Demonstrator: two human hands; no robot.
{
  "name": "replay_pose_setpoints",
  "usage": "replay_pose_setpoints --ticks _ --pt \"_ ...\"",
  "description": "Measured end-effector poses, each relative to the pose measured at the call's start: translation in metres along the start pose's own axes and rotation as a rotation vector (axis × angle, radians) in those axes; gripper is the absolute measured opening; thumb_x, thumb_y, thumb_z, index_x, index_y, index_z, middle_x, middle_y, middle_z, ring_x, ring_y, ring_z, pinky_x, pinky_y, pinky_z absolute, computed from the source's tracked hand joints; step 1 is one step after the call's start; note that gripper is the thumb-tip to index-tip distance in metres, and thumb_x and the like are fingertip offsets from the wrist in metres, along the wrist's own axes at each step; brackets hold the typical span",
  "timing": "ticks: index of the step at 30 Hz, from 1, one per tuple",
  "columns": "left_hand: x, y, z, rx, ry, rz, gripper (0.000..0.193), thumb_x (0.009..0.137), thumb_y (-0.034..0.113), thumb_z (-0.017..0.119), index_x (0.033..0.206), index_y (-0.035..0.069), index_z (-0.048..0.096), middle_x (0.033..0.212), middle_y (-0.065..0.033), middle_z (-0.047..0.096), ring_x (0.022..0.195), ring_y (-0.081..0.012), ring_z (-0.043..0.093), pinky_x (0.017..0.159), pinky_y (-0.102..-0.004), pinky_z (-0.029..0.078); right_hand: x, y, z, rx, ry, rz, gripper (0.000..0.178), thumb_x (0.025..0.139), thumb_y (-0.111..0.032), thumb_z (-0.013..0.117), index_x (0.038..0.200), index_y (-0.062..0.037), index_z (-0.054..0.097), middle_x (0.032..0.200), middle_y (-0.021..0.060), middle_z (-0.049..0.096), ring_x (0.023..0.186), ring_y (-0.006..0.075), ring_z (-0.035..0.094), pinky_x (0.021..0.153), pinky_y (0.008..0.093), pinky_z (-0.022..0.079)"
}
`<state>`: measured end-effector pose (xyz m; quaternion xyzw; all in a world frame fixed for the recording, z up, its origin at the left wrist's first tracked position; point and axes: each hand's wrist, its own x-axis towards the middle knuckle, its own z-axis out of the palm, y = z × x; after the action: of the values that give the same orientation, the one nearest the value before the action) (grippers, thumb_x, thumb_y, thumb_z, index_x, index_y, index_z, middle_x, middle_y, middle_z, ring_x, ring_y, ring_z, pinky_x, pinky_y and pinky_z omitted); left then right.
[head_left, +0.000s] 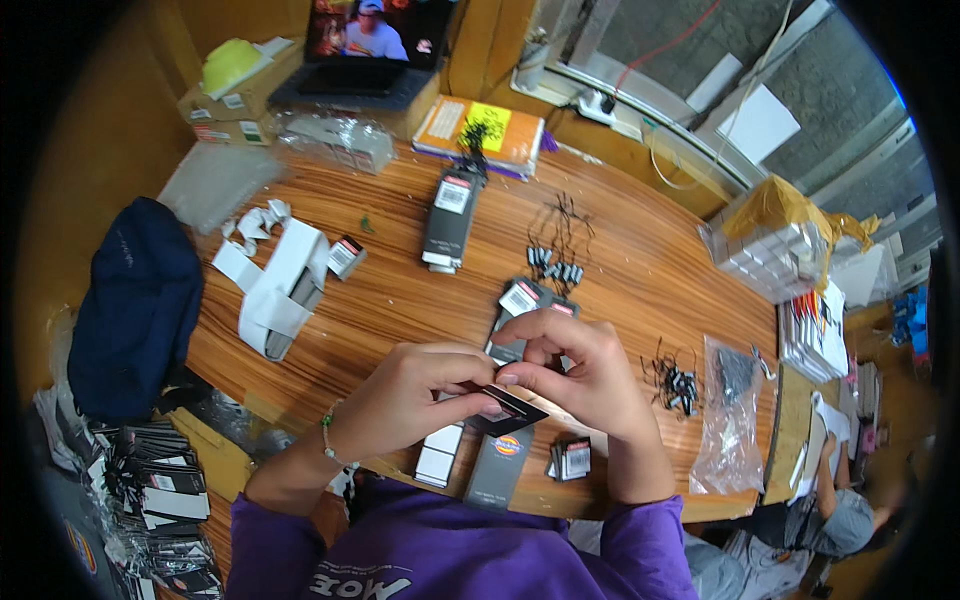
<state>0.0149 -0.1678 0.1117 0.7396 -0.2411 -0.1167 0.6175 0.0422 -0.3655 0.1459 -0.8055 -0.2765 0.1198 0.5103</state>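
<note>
Over the near edge of the table, my left hand [425, 385] pinches a black hang tag [520, 405] between thumb and fingers. My right hand [590, 375] is closed, thumb against fingertips, at the tag's upper edge; anything in that pinch is too small to make out. Just beyond the hands lie grey tags with white labels [520, 298], partly hidden by my right hand. Below the hands are a grey tag stack [497, 475], a white label stack [437, 455] and a small dark tag bundle [572, 460].
Black cords [675, 388] lie beside a clear plastic bag [730, 430] at right. Farther off are a strung tag stack [450, 220], more cords [555, 265] and a laptop [355, 75]. Paper-wrapped tags [275, 290] and dark blue cloth [135, 300] are left. Another person [840, 510] is at far right.
</note>
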Motion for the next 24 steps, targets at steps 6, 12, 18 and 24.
replay_pose_setpoints --ticks 6,12,18,24 --pt "-0.004 0.002 -0.027 -0.171 0.193 -0.017 0.013 0.077 -0.005 0.064 0.089 -0.007 0.062 0.088 -0.0083 0.062 0.079 -0.0109 0.061 0.068 -0.0216 0.052 0.008 0.001 -0.008 0.733 -0.115 -0.086 0.01 0.081 0.001 0.059 0.09 0.0046 0.06 0.068 0.0068 0.059 0.058 0.01 0.056 0.052 0.0221 0.044" --pt "0.006 -0.018 -0.025 -0.326 0.188 -0.117 0.018 0.078 -0.005 0.063 0.095 -0.007 0.059 0.088 -0.0077 0.062 0.082 -0.012 0.062 0.073 -0.0211 0.051 0.001 0.021 -0.023 1.102 -0.066 -0.348 0.019 0.08 0.007 0.045 0.096 0.0082 0.055 0.088 0.0245 0.063 0.082 0.0303 0.064 0.073 0.0375 0.052" --pt "0.008 -0.021 -0.019 -0.386 0.178 -0.14 0.018 0.078 -0.004 0.063 0.096 -0.007 0.059 0.087 -0.0079 0.063 0.082 -0.0114 0.061 0.071 -0.0207 0.051 0.001 0.013 -0.014 0.632 0.261 -0.285 0.021 0.082 0.009 0.05 0.102 0.0078 0.054 0.097 0.0204 0.063 0.093 0.0261 0.062 0.082 0.0323 0.05" --pt "0.013 -0.023 -0.019 -0.269 0.37 0.007 0.014 0.077 -0.006 0.063 0.09 -0.009 0.059 0.102 -0.0114 0.059 0.082 -0.012 0.061 0.073 -0.0215 0.053 0.009 0.013 -0.012 0.045 0.569 -0.372 0.009 0.082 0.004 0.057 0.088 0.0045 0.063 0.084 0.0117 0.063 0.073 0.0157 0.06 0.068 0.0252 0.047"
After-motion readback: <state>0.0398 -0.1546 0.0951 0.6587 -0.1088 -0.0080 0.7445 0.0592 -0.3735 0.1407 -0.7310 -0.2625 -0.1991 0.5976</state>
